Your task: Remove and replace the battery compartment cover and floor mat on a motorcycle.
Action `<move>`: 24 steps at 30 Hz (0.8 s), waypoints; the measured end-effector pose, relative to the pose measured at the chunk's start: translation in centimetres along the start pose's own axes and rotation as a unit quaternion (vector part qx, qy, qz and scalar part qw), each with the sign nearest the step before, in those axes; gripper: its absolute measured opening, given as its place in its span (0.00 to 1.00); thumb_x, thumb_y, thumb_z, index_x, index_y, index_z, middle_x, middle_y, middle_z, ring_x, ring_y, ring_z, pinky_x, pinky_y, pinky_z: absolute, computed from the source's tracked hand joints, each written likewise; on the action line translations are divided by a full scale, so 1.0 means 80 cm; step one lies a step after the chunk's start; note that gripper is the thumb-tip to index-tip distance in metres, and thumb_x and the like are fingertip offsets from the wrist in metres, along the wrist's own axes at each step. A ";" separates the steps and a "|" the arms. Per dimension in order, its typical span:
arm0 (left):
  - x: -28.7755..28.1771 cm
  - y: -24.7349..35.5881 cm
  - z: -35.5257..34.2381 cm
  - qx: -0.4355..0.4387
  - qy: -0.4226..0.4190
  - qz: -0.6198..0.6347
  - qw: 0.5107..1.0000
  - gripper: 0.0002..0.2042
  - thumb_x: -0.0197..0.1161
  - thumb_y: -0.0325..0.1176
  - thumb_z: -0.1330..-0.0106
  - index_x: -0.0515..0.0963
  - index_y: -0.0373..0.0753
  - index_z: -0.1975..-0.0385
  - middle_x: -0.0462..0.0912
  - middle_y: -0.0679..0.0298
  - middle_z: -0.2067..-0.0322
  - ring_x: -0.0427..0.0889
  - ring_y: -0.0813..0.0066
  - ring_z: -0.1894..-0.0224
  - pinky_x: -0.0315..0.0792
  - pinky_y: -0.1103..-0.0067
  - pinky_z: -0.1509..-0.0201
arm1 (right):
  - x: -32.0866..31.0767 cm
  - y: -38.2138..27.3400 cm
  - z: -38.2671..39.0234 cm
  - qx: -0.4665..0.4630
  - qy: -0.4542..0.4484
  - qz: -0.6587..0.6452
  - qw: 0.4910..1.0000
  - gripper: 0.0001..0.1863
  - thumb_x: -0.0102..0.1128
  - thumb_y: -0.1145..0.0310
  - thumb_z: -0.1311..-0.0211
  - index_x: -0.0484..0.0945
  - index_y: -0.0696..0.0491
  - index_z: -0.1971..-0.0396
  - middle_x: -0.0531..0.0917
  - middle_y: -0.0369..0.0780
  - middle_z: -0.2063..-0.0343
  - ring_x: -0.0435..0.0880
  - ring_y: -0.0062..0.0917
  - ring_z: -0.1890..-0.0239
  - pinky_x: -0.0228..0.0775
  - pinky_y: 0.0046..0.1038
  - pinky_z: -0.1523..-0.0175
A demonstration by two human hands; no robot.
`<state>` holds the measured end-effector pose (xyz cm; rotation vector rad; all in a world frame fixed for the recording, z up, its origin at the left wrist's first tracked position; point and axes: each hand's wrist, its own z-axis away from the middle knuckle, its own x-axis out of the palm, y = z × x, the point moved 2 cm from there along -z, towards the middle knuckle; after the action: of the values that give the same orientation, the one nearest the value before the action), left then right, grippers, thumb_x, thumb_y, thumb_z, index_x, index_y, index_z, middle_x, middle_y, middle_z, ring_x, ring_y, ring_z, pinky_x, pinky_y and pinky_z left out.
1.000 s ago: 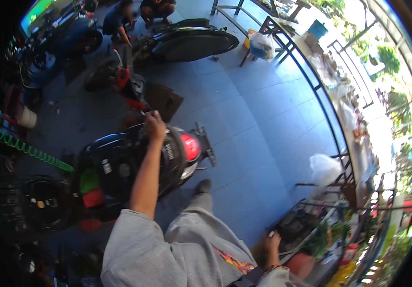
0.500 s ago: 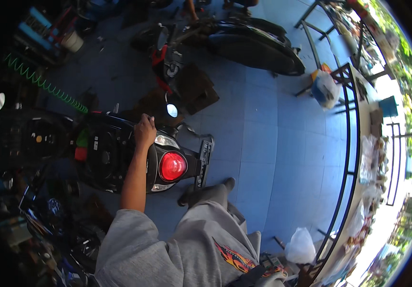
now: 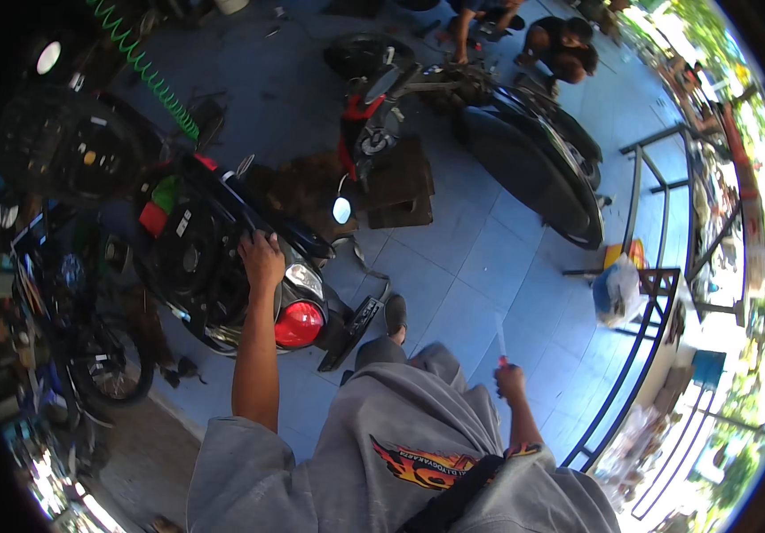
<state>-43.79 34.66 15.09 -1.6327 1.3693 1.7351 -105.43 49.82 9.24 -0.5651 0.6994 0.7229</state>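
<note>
A black scooter (image 3: 222, 306) stands in front of me on the left, with its red tail light (image 3: 298, 325) and rear plate (image 3: 353, 333) toward me. Its top looks uncovered, showing dark inner parts and a red and green item (image 3: 157, 209). My left hand (image 3: 262, 259) is on the scooter's tail just ahead of the light, fingers bent over the edge. Off to my right, my right hand (image 3: 510, 382) is closed around a slim, screwdriver-like tool (image 3: 501, 342) with a red handle and a pale shaft pointing away; motion blurs its tip.
Another motorbike (image 3: 524, 169) stands beyond, near wooden blocks (image 3: 400, 191). Two people crouch behind it, one a person in dark clothes (image 3: 560, 49). A green coiled hose (image 3: 147, 71) hangs at the far left. A metal-framed bench (image 3: 631, 355) with a plastic bag (image 3: 616, 293) runs along the right.
My view has turned, so the scooter appears slanted. My right hand has come into view with the red-handled tool. My left hand stays on the scooter's tail.
</note>
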 end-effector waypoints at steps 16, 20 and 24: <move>-0.036 0.016 -0.001 -0.207 -0.026 0.002 0.978 0.09 0.52 0.34 0.30 0.65 0.38 0.57 0.81 0.45 0.72 0.81 0.43 0.70 0.75 0.58 0.71 | -0.121 -0.496 -0.162 -0.556 -0.008 0.074 0.828 0.12 0.65 0.65 0.43 0.72 0.54 0.68 0.81 0.47 0.77 0.82 0.45 0.74 0.73 0.40 0.69; -0.043 0.030 0.001 -0.240 -0.031 -0.015 0.970 0.09 0.51 0.35 0.30 0.64 0.39 0.56 0.82 0.45 0.75 0.81 0.41 0.72 0.74 0.54 0.71 | -0.139 -0.619 -0.159 -0.577 -0.047 0.028 0.815 0.12 0.66 0.65 0.45 0.73 0.55 0.69 0.80 0.45 0.80 0.82 0.43 0.77 0.72 0.38 0.71; -0.041 0.029 -0.004 -0.254 -0.024 -0.023 0.967 0.09 0.51 0.35 0.30 0.65 0.38 0.57 0.82 0.44 0.73 0.81 0.41 0.71 0.75 0.54 0.70 | -0.126 -0.702 -0.144 -0.537 -0.084 -0.044 0.838 0.10 0.65 0.67 0.45 0.75 0.57 0.72 0.76 0.42 0.86 0.77 0.32 0.84 0.68 0.30 0.75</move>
<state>-44.67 34.42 18.96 -1.8366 0.8950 2.2063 -73.14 3.01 21.76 -1.5282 0.0255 1.0408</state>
